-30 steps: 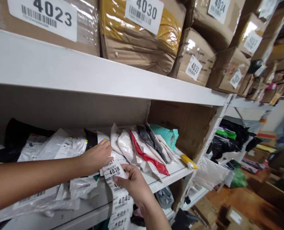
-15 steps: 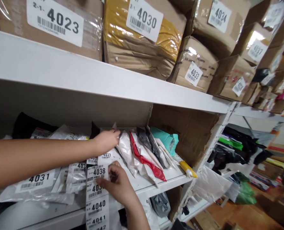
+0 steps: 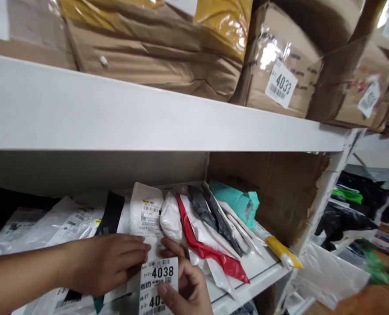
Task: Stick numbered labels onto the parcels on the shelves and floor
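Note:
My right hand (image 3: 191, 284) pinches a strip of white barcode labels (image 3: 159, 273) between thumb and fingers; the top label reads 4038. Its other fingers reach behind the strip toward a white parcel (image 3: 145, 208) with a printed shipping label. My left hand (image 3: 112, 262) lies with fingers stretched out over the lower part of that parcel, fingertips just above the strip's top edge. To the right lean a small white bag (image 3: 172, 216), a red and white mailer (image 3: 197, 240) and dark grey mailers (image 3: 210, 210). The strip's lower end is out of view.
A white shelf beam (image 3: 164, 116) crosses above my hands, with taped cartons (image 3: 283, 65) on top. A teal bag (image 3: 237, 201) and a yellow package (image 3: 281, 251) lie at the shelf's right. Clear and black bags (image 3: 112, 212) are on the left. Another rack stands beyond the upright (image 3: 332, 175).
The view has moved closer to the lower shelf. My left hand has drawn back from the parcels' top and come down beside the label strip, still held in my right hand.

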A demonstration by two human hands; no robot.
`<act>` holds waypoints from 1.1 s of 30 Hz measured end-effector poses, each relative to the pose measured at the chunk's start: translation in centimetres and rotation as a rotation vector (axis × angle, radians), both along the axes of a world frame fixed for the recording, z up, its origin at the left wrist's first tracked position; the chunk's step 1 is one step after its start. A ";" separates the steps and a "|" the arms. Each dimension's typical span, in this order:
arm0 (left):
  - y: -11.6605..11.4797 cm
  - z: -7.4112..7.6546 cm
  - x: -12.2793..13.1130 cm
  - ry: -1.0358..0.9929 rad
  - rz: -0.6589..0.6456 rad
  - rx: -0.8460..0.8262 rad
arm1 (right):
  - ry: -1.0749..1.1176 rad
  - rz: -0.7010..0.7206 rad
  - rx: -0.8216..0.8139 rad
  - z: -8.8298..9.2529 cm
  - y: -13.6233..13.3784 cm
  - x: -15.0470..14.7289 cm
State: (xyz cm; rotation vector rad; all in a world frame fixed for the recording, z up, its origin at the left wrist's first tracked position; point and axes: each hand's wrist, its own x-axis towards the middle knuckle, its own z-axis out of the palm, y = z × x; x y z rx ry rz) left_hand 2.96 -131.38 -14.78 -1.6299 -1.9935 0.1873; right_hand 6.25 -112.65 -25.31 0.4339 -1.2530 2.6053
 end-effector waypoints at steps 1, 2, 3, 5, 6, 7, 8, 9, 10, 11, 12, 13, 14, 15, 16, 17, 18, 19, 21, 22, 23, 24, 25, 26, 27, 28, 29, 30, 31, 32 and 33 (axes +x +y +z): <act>0.0 0.0 0.0 0.002 -0.017 0.033 | -0.019 -0.002 -0.008 0.1 0.0 0.0; 0.0 0.1 0.0 -0.012 -0.027 0.051 | -0.043 0.000 -0.013 0.2 0.0 0.1; 0.0 0.2 0.0 -0.053 -0.021 0.062 | -0.073 0.009 -0.013 0.3 0.0 0.2; 0.2 0.9 -0.1 -0.225 0.014 0.060 | -0.135 0.062 -0.002 0.4 -0.1 0.3; 0.4 1.2 -0.1 -0.341 0.040 0.059 | -0.157 0.101 0.006 0.5 -0.2 0.4; 0.6 1.7 -0.2 -0.453 0.075 0.072 | -0.172 0.138 0.013 0.6 -0.4 0.4; 0.9 2.1 -0.2 -0.540 0.122 0.102 | -0.180 0.162 0.017 0.8 -0.6 0.3; 1.2 2.5 -0.4 -0.601 0.182 0.144 | -0.180 0.172 0.024 1.0 -0.7 0.2; 1.6 2.9 -0.5 -0.647 0.243 0.182 | -0.179 0.170 0.039 1.2 -0.8 0.2; 1.9 3.2 -0.7 -0.692 0.300 0.211 | -0.178 0.164 0.065 1.6 -0.9 0.1; 2.2 3.5 -0.9 -0.739 0.342 0.221 | -0.174 0.159 0.094 1.9 -1.0 0.0; 2.5 3.7 -1.1 -0.789 0.376 0.209 | -0.167 0.162 0.123 2.2 -1.0 -0.1; 2.8 3.9 -1.3 -0.827 0.400 0.186 | -0.156 0.171 0.148 2.4 -1.0 -0.1; 3.0 4.1 -1.5 -0.842 0.423 0.159 | -0.147 0.181 0.164 2.6 -1.0 -0.1; 3.1 4.1 -1.6 -0.830 0.445 0.131 | -0.139 0.187 0.169 2.7 -1.0 -0.1; 3.2 4.2 -1.6 -0.803 0.464 0.101 | -0.130 0.192 0.168 2.8 -1.0 -0.1; 3.3 4.2 -1.6 -0.772 0.475 0.076 | -0.122 0.196 0.166 2.8 -1.0 0.0; 3.3 4.1 -1.5 -0.747 0.477 0.056 | -0.112 0.201 0.164 2.8 -1.0 0.0; 3.3 4.0 -1.4 -0.714 0.474 0.043 | -0.094 0.205 0.158 2.8 -1.1 0.1; 3.3 3.9 -1.3 -0.701 0.478 0.048 | -0.091 0.203 0.157 2.9 -1.2 0.1; 3.2 3.8 -1.3 -0.685 0.481 0.056 | -0.092 0.200 0.158 2.9 -1.2 0.1; 3.2 3.7 -1.2 -0.670 0.481 0.069 | -0.097 0.194 0.160 3.0 -1.2 0.1; 3.2 3.7 -1.2 -0.661 0.484 0.087 | -0.100 0.189 0.163 3.1 -1.3 0.1; 3.2 3.6 -1.2 -0.657 0.489 0.108 | -0.098 0.186 0.171 3.1 -1.3 0.1; 3.2 3.4 -1.1 -0.653 0.494 0.127 | -0.090 0.180 0.191 3.1 -1.3 0.1; 3.2 3.3 -1.1 -0.641 0.501 0.141 | -0.081 0.162 0.225 3.0 -1.4 0.0; 3.2 3.1 -1.1 -0.613 0.507 0.147 | -0.076 0.129 0.277 2.9 -1.4 0.0; 3.3 2.9 -1.0 -0.568 0.512 0.142 | -0.075 0.077 0.342 2.8 -1.5 -0.1; 3.3 2.7 -0.9 -0.509 0.520 0.126 | -0.083 0.006 0.415 2.6 -1.6 -0.1; 3.5 2.5 -0.7 -0.440 0.534 0.100 | -0.095 -0.072 0.485 2.5 -1.6 -0.1; 3.7 2.2 -0.5 -0.365 0.559 0.064 | -0.107 -0.141 0.542 2.4 -1.7 -0.1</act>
